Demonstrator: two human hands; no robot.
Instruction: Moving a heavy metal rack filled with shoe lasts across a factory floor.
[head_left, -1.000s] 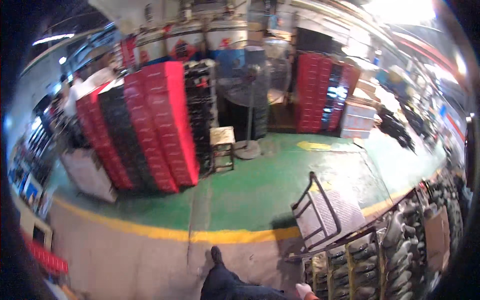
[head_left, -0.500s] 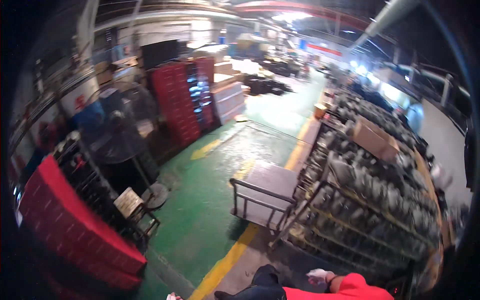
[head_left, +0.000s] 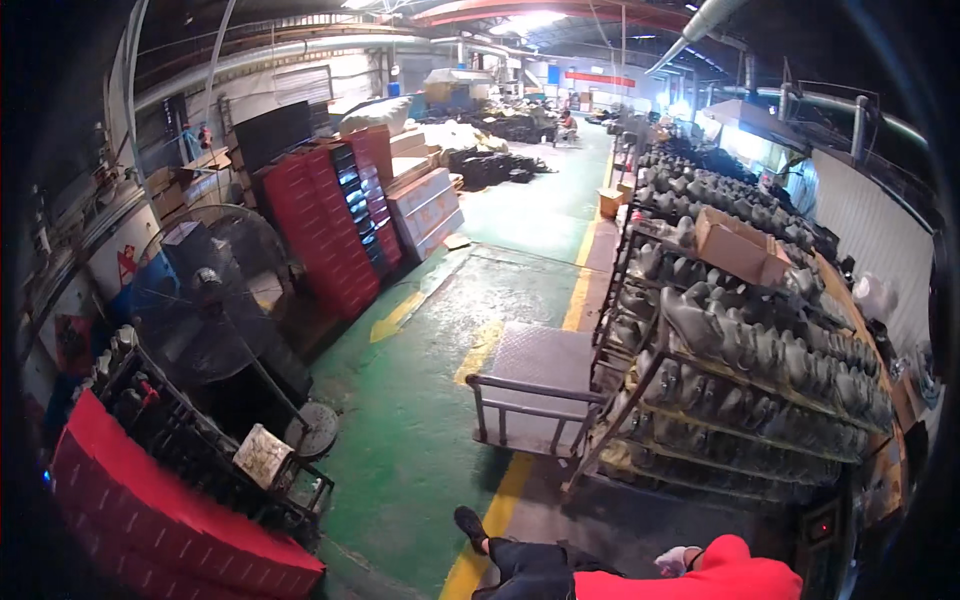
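My right hand (head_left: 675,561), in a pale glove, hangs at the lower edge beside my red sleeve (head_left: 735,568). Its fingers are loosely bent and apart, and I see nothing in them. Nearest to it is a metal rack (head_left: 655,375), with tiers of dark shoe-shaped pieces (head_left: 730,325) that look partly wrapped in clear film. My left hand is out of view. One foot in a dark shoe (head_left: 469,527) is on the yellow floor line.
A flat cart (head_left: 545,360) with a tubular handle stands against the rack. Left are red stacked boxes (head_left: 170,500), a stool (head_left: 264,450) and a large fan (head_left: 207,290). An open carton (head_left: 735,245) sits atop the rack. Farther along the green floor (head_left: 400,430), a person (head_left: 567,125) is visible.
The view has turned and steadied, so the fan and rack show more sharply. My left hand has dropped out at the lower edge. A foot has come into view.
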